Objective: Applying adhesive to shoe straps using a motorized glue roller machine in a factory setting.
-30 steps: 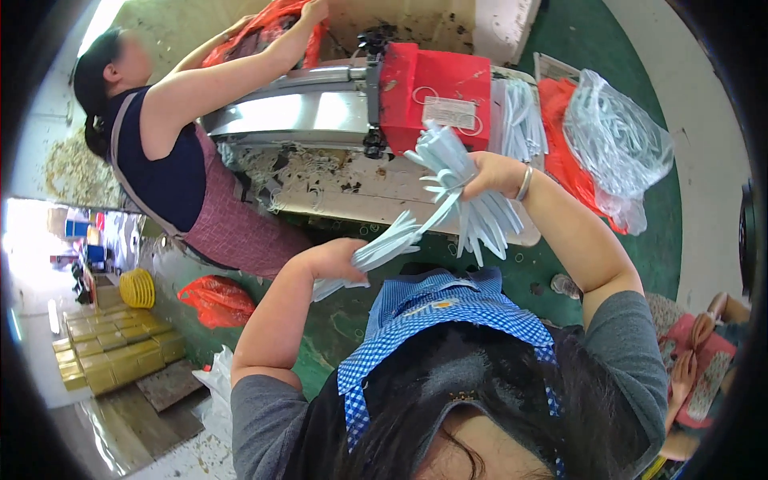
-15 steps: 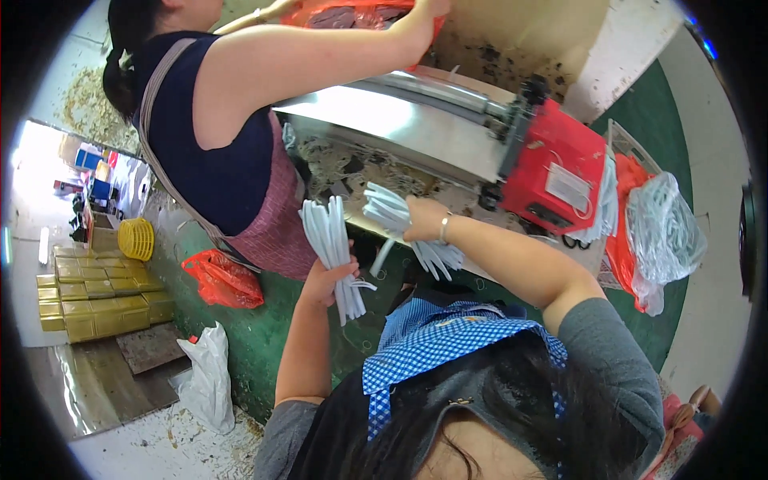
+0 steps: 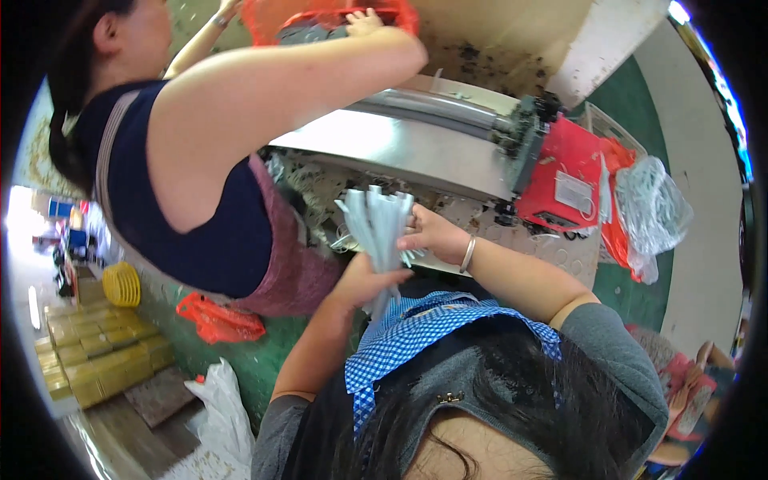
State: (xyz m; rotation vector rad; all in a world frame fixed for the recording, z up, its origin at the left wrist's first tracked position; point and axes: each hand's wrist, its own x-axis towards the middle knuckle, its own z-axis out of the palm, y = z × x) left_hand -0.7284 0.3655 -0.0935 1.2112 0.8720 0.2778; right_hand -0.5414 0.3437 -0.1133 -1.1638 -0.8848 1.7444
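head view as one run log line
left hand: closed around pale strip bundle; right hand: against bundle; red machine housing: right of both hands

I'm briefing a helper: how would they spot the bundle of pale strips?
Find the red-ended machine. Between it and the blue apron, the wearer's left hand grips the bundle, the right hand at its side. Unlike machine or apron, it fans into pale ends.

"so what's around you?"

"lol ok, strips [image 3: 378, 226] in my left hand [image 3: 368, 280], right hand [image 3: 434, 237] just to their right. machine [image 3: 400, 150] on the table [image 3: 562, 254] ahead, co-worker [image 3: 204, 180] on my left."

"and further out?"

"plastic bag [image 3: 658, 206] right of the machine, boxes [image 3: 104, 350] stacked far left."
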